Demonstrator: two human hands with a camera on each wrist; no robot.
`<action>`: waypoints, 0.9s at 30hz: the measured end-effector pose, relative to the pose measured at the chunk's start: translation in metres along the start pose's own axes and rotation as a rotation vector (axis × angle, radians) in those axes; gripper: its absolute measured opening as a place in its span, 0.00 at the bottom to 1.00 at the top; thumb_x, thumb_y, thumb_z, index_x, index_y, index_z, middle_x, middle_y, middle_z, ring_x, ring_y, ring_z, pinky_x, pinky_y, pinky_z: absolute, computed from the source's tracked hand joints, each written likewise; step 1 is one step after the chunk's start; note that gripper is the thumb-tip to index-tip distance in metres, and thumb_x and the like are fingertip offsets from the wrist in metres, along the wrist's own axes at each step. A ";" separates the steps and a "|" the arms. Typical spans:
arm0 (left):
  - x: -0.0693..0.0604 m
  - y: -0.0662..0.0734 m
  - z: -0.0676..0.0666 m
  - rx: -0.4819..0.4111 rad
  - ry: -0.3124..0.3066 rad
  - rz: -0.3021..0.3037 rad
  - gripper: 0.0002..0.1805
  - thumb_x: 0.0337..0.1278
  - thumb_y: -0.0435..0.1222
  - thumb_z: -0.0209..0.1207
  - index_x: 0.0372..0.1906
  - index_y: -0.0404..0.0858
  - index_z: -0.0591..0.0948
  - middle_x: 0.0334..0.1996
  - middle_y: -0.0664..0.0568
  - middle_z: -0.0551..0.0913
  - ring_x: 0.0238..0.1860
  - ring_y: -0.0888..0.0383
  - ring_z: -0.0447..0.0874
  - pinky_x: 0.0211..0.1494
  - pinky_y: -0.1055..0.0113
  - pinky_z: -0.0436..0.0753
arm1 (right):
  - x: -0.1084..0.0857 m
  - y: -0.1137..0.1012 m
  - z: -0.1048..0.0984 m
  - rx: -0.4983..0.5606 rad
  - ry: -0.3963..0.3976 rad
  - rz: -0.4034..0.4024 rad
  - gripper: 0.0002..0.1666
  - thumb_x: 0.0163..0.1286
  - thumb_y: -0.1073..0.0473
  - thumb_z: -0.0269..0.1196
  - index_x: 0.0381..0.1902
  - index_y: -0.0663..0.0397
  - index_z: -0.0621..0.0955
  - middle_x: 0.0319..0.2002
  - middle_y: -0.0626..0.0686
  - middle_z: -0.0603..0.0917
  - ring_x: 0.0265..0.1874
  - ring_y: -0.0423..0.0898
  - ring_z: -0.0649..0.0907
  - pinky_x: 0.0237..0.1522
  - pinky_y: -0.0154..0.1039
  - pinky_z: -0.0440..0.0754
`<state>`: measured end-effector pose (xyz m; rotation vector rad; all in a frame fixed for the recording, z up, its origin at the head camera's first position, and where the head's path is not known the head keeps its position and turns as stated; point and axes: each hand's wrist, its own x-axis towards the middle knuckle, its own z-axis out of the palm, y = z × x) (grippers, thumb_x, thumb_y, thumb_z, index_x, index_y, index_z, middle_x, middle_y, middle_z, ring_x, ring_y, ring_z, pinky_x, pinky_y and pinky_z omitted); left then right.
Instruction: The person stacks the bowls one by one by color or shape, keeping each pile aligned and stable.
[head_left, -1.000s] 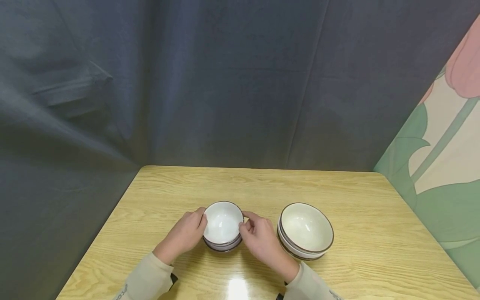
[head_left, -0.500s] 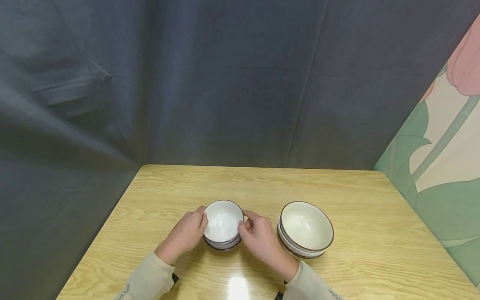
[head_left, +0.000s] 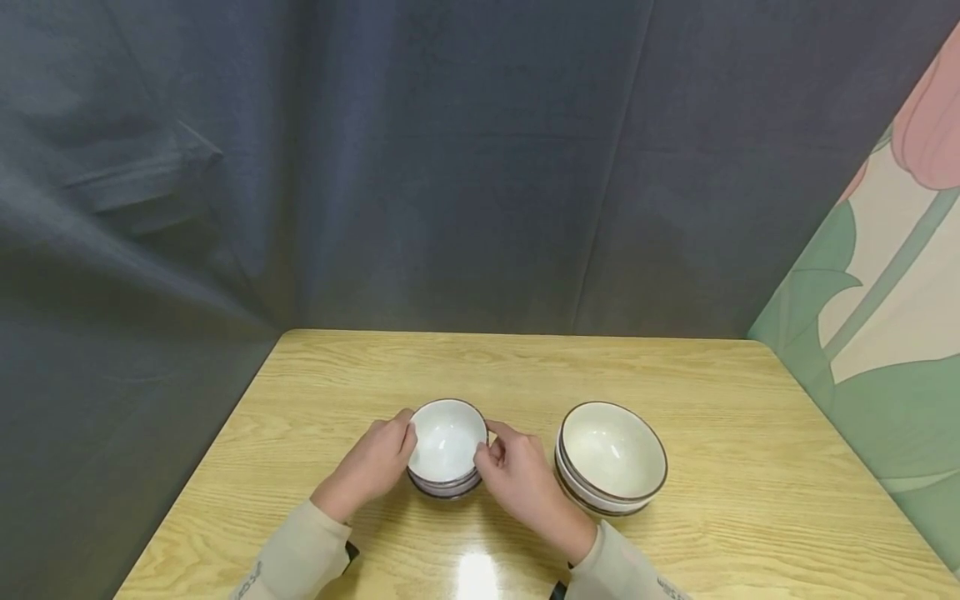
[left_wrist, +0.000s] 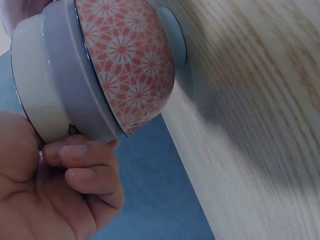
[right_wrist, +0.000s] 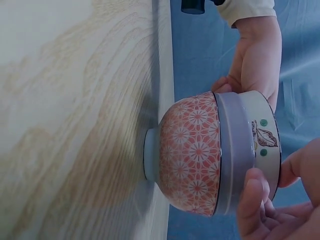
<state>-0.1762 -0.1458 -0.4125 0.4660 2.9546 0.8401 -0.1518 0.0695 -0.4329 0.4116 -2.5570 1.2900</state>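
Observation:
A small white bowl (head_left: 446,442) with a dark rim tops a nested stack in the head view. My left hand (head_left: 375,458) pinches its left edge with thumb and fingers, and my right hand (head_left: 517,475) pinches its right edge. The right wrist view shows a leaf and green dots on this bowl's outer wall. Below it sits a lavender-grey bowl (right_wrist: 235,150). At the bottom, a red bowl with white flower pattern (left_wrist: 130,55) stands with its pale foot on the wooden table (head_left: 525,367).
To the right of my right hand stands a second stack of larger cream bowls (head_left: 615,454) with dark rims. A dark curtain (head_left: 465,167) hangs behind the table. A floral-patterned surface (head_left: 900,333) borders the table at the right.

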 end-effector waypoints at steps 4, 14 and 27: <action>0.001 0.000 -0.001 -0.013 -0.008 0.003 0.14 0.77 0.33 0.42 0.48 0.30 0.77 0.25 0.51 0.78 0.25 0.60 0.72 0.30 0.64 0.76 | 0.000 0.001 0.000 -0.007 0.005 -0.004 0.20 0.63 0.64 0.60 0.50 0.74 0.82 0.15 0.38 0.70 0.13 0.31 0.66 0.20 0.29 0.72; -0.003 0.001 -0.002 -0.013 0.001 -0.042 0.22 0.80 0.40 0.41 0.59 0.29 0.77 0.48 0.39 0.85 0.47 0.49 0.84 0.52 0.52 0.83 | -0.001 -0.001 -0.002 0.005 -0.024 0.007 0.22 0.65 0.63 0.61 0.54 0.74 0.80 0.15 0.39 0.70 0.12 0.31 0.67 0.19 0.30 0.71; -0.030 -0.014 -0.009 0.182 0.228 -0.139 0.41 0.75 0.61 0.39 0.77 0.35 0.60 0.69 0.26 0.62 0.69 0.30 0.60 0.61 0.32 0.68 | -0.006 -0.001 -0.110 -0.197 0.157 -0.220 0.16 0.66 0.65 0.65 0.52 0.63 0.83 0.23 0.40 0.79 0.21 0.33 0.76 0.24 0.32 0.77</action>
